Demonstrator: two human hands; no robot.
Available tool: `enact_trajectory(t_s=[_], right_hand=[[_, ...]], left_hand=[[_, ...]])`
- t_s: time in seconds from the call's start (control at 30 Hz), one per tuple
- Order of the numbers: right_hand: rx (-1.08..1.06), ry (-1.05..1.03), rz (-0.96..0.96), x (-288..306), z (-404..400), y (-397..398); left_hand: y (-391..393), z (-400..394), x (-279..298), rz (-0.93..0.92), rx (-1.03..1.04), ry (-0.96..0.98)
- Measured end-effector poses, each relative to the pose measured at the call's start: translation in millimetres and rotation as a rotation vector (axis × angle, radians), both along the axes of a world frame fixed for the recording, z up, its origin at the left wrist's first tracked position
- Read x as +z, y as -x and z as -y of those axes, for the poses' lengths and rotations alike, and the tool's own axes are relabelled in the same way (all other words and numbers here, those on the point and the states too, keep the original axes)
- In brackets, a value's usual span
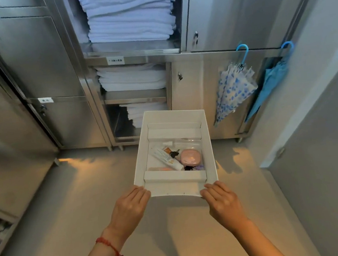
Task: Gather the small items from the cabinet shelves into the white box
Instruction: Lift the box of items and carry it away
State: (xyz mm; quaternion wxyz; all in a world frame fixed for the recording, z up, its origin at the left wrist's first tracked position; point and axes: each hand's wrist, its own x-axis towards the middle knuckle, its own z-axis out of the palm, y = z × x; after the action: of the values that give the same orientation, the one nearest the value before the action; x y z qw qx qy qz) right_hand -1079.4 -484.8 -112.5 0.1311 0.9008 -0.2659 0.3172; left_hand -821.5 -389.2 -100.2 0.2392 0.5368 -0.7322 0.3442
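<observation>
Both hands hold the white box [207,136] by its near edge: the left hand [129,207], with a red string bracelet [109,247] on its wrist, grips the near left corner, and the right hand [220,200] grips the near right corner, fingers curled over the rim. At far left stand steel cabinet doors [33,58] with small paper labels. Right of them is the open cabinet bay, with a tall stack of white towels [130,14] on the top shelf, a lower stack [132,77] on the middle shelf and a smaller stack [136,112] at the bottom, partly hidden behind the box. The box is held above the floor [67,199] in front of this bay. Inside it, from the left, lie a pale peach item near the near flap, a white tube [166,159] set diagonally, a small dark object [173,154] and a pink rounded case [190,157]; something dark and purple sits just near the case, too small to identify. Farther right, a white umbrella with blue spots [234,88] and a plain blue umbrella [272,78] hang by their hooked handles from the cabinet ledge.
</observation>
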Motion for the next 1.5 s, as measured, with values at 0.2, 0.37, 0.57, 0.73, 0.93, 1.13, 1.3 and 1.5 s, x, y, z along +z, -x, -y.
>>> enact_trajectory(t_s=[0.2,0.37,0.57,0.73,0.93,1.13,1.3,1.5], right_hand=[[-0.088,-0.014,0.002,-1.2,19.0,41.4],[-0.169,-0.039,0.007,-6.3,30.3,65.0],[-0.298,-0.047,-0.005,-6.1,53.9,85.9],[-0.389,-0.029,-0.002,-7.6,78.5,96.7],[-0.479,-0.058,-0.011,-7.6,102.3,102.8],[-0.550,-0.040,-0.020,-6.2,119.5,114.7],[-0.595,-0.018,-0.005,-6.7,130.4,128.8],[-0.623,-0.035,0.006,-13.3,144.7,159.6]], left_hand=[[34.6,40.2,2.7,-0.004,-0.088,-0.025],[52.9,74.6,2.8,-0.002,-0.172,-0.025],[68.9,129.9,-3.2,-0.005,-0.273,-0.021],[79.3,179.5,-3.8,-0.004,-0.364,-0.027],[86.5,229.9,-6.3,-0.004,-0.459,-0.042],[101.7,270.1,-8.1,-0.010,-0.556,-0.047],[118.8,290.2,-6.5,-0.035,-0.603,-0.056],[151.7,313.6,-10.3,-0.023,-0.635,-0.098]])
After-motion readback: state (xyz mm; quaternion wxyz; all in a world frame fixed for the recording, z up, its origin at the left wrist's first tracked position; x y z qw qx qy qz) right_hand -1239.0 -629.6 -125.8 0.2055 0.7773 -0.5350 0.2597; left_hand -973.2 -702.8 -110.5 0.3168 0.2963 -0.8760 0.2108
